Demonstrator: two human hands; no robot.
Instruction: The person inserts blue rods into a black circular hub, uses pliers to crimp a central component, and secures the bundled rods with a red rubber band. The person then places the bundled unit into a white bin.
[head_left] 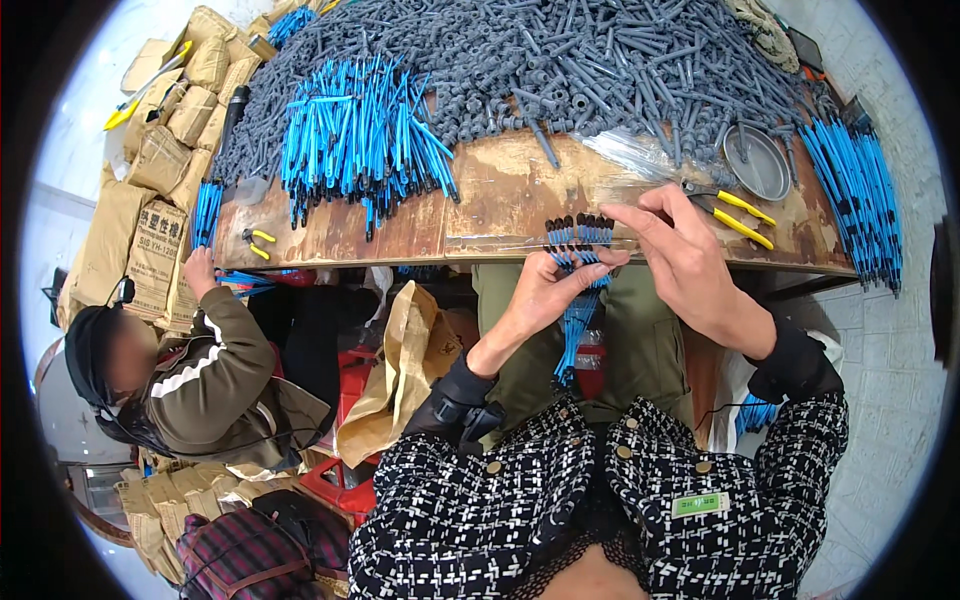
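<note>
My left hand [544, 300] is closed around a bundle of thin blue sticks with black ends [573, 335], held upright just off the table's near edge. The black tips stand above its fingers, and the lower part hangs over my lap. My right hand [690, 262] is at the top right of that bundle, its fingers bent together close to the tips. A thin clear strand [500, 241] runs past the bundle at finger height. Whatever the right fingertips pinch is too small to make out.
Grey plastic parts [480, 60] heap across the wooden table [520, 200]. Blue sticks lie piled [360, 135] and bundled at right [855, 200]. Yellow-handled pliers [740, 215], clear strips [640, 150] and a round dish [756, 163] lie nearby. A co-worker [215, 375] sits left, beside brown sacks [140, 250].
</note>
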